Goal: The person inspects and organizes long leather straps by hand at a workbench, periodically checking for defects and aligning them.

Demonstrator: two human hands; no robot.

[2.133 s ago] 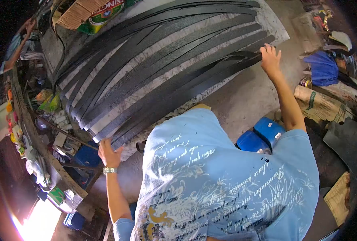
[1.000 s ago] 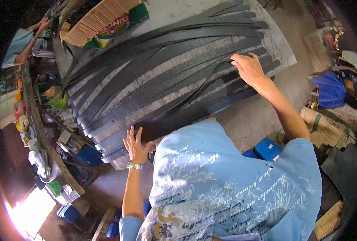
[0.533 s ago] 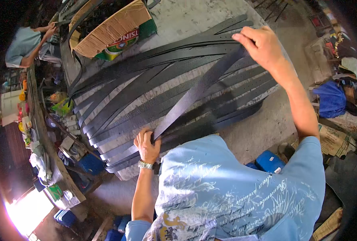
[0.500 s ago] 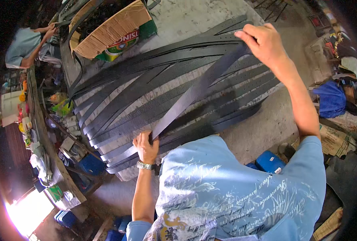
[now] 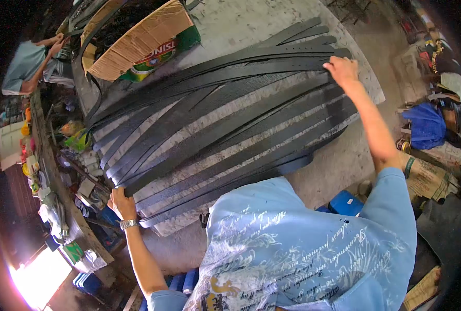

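A long black leather strap (image 5: 204, 145) is stretched diagonally over a bed of similar straps on the table. My left hand (image 5: 121, 203), with a metal-band watch at the wrist, is closed on its near-left end at the table's edge. At the far right, my right hand (image 5: 343, 71) pinches the other end between thumb and fingers. Several more black straps (image 5: 215, 180) lie side by side beneath and around it, some crossing at a slant. Rows of small holes show near the right ends of some.
An open cardboard box (image 5: 137, 39) with dark contents stands at the table's (image 5: 241, 23) back left. Another person (image 5: 30, 65) works beyond it. A cluttered wooden bench (image 5: 59, 181) runs along the left. Blue containers (image 5: 346, 203) and a blue cloth (image 5: 425, 126) are on the right.
My left hand has moved left and outward to the table's edge. The right hand has come down slightly, and the strap, raised before, now lies lower and straighter over the others.
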